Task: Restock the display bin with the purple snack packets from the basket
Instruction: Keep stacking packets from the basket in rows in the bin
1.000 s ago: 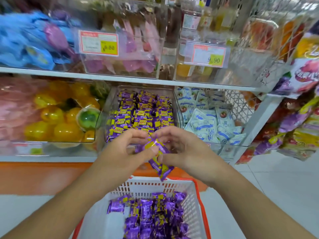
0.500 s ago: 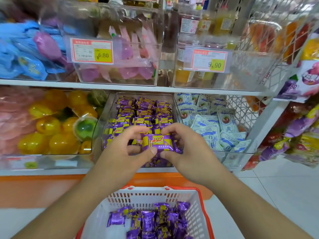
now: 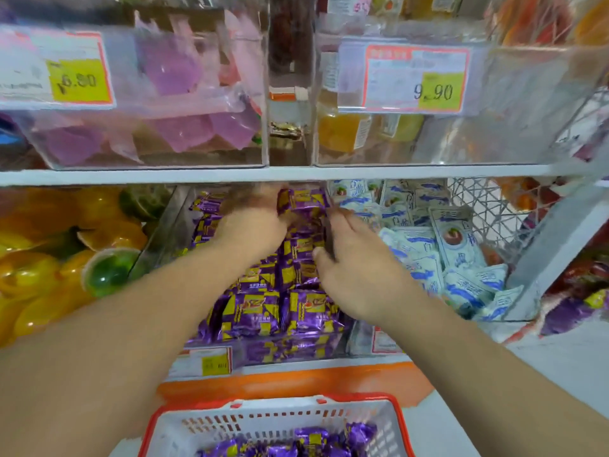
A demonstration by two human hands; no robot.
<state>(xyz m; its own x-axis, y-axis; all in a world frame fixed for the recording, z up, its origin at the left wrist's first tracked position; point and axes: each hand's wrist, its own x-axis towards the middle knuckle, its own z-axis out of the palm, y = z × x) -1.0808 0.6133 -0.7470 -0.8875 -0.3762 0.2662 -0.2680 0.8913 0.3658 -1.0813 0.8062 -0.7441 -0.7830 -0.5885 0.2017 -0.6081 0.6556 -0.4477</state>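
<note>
Left hand (image 3: 253,222) grip blurred, shelf-hidden

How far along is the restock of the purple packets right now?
Done: the display bin already holds rows of purple packets. In hand: the left hand holds one packet at the back of the bin, under the upper shelf; the right hand is just beside it with fingers loose, holding nothing that I can see. Left: more purple packets lie in the basket, so the job isn't finished.

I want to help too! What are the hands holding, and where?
The left hand holds a purple snack packet by its left end. The right hand looks empty.
</note>
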